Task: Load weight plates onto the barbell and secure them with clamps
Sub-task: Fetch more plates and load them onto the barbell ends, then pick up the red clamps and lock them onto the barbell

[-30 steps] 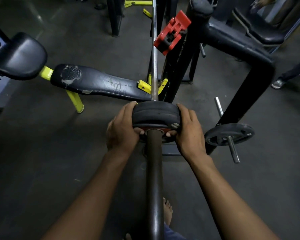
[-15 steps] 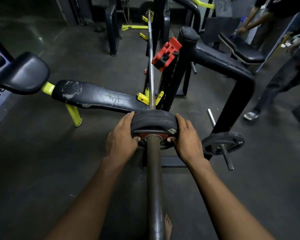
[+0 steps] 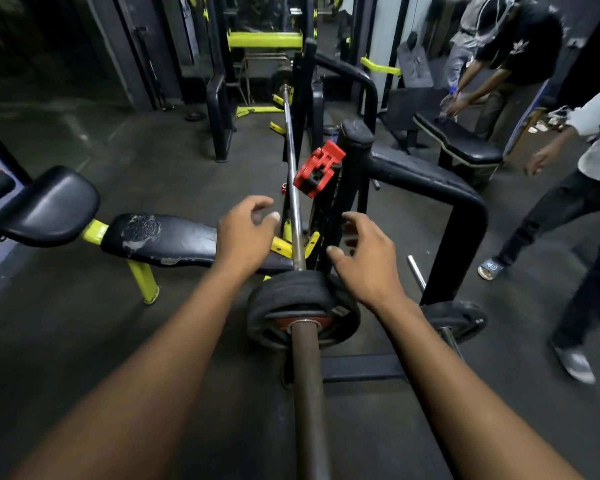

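Observation:
The barbell (image 3: 305, 393) runs from the bottom centre away from me. Black weight plates (image 3: 291, 299) sit on its near sleeve, pushed up against the collar. My left hand (image 3: 246, 233) hovers above and left of the plates, fingers spread and holding nothing. My right hand (image 3: 368, 261) floats just right of the plates, also spread and holding nothing. A red clamp (image 3: 317, 169) hangs on the black rack upright beyond my hands, right of the bar's thin shaft.
A black bench (image 3: 167, 240) with yellow legs lies to the left. A black rack frame (image 3: 440, 188) stands to the right, with a spare plate (image 3: 454, 323) on a storage peg. Two people (image 3: 568, 209) stand at the far right.
Both hands have let go of the weight plates and lifted forward, fingers now apart. The view has tilted up, showing more of the gym and the people.

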